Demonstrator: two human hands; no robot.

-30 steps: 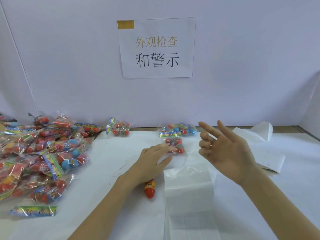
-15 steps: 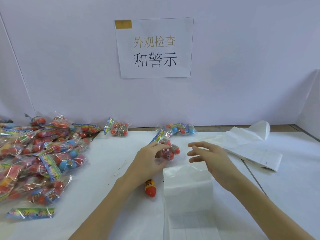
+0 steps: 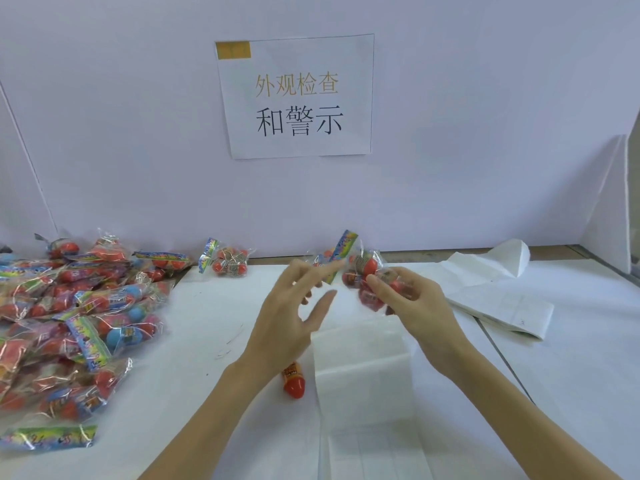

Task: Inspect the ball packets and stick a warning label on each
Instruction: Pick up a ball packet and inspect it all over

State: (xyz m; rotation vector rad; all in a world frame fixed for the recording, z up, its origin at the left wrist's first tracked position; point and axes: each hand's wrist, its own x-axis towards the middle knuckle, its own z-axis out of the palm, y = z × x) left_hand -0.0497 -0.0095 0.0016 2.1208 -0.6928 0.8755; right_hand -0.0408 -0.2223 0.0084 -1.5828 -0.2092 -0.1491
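Note:
My right hand (image 3: pixel 412 303) grips a clear packet of red balls (image 3: pixel 363 271) with a rainbow header, lifted above the table. My left hand (image 3: pixel 294 313) hovers just left of it, fingers spread and straight, holding nothing. A white strip of label backing paper (image 3: pixel 360 375) runs from the front edge toward the hands. A large pile of ball packets (image 3: pixel 76 317) covers the left side. One packet (image 3: pixel 227 261) lies alone by the back wall.
A loose red ball (image 3: pixel 293 382) lies on the table under my left wrist. More folded label sheets (image 3: pixel 498 299) lie at the right. A paper sign (image 3: pixel 298 95) hangs on the back wall. A white side panel (image 3: pixel 609 209) stands at the right.
The packet has been lifted off the table. My left hand picked it up first; my right hand has now taken hold of it and the left hand has let go.

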